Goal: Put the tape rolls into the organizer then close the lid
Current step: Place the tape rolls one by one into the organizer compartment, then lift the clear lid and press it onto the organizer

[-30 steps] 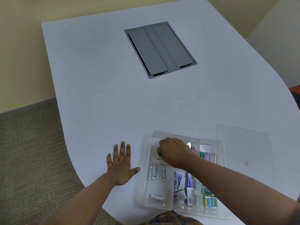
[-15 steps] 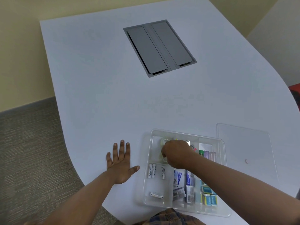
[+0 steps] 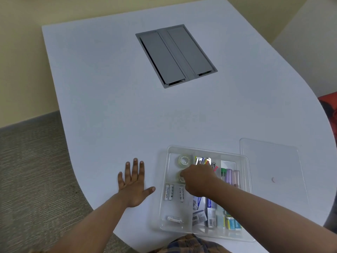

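Note:
A clear plastic organizer (image 3: 165,179) lies open on the white table near me. One clear tape roll (image 3: 184,160) lies in its far-left compartment. Just below it my right hand (image 3: 197,180) reaches into the same compartment, fingertips closed around a second clear tape roll (image 3: 180,177) that shows only partly under them. My left hand (image 3: 133,185) rests flat on the table left of the organizer, fingers spread, holding nothing. The clear lid (image 3: 271,161) lies flat on the table to the organizer's right.
The organizer also holds batteries (image 3: 169,192), small boxes (image 3: 211,214), clips and tubes (image 3: 228,175). A grey cable hatch (image 3: 176,55) is set into the table (image 3: 109,99) farther away. The table edge curves close on the left, with carpet (image 3: 32,179) beyond it.
My right hand has pulled back toward me inside the compartment, uncovering one tape roll at the far end. The left hand has stayed flat.

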`<state>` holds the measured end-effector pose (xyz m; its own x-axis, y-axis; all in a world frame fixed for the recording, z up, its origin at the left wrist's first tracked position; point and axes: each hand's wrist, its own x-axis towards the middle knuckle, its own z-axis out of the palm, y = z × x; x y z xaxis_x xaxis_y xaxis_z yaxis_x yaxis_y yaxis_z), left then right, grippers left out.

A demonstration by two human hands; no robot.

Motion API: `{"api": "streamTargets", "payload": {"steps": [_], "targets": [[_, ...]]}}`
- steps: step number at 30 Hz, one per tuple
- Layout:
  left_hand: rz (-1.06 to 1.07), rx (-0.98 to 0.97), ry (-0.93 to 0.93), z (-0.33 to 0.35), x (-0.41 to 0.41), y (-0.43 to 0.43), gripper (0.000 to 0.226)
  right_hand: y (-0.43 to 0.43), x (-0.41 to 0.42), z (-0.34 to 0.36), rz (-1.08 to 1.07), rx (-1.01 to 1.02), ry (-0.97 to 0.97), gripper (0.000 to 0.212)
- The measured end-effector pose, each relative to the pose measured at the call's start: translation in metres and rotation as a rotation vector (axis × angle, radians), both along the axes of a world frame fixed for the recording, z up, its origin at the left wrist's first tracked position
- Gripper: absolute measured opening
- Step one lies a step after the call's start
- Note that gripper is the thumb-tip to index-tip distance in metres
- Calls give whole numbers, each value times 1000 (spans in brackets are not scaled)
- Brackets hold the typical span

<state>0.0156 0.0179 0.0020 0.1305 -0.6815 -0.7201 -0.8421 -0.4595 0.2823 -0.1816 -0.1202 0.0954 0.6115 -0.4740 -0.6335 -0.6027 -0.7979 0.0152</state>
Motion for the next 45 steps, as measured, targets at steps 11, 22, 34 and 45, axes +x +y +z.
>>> {"api": "streamTargets", "payload": {"steps": [11, 22, 34, 45], "targets": [[12, 5, -4, 4, -2, 0, 100, -9, -86, 14, -855, -141, -716, 19], [3, 25, -40, 2, -2, -3, 103, 10, -206, -15, -1245, -231, -673, 18], [155, -324, -132, 12, -15, -4, 75, 38, -234, -44, -1143, -115, -311, 18], [229, -788, 110, 86, -64, -41, 60, 38, -233, -40, -949, -167, -138, 8]]}}
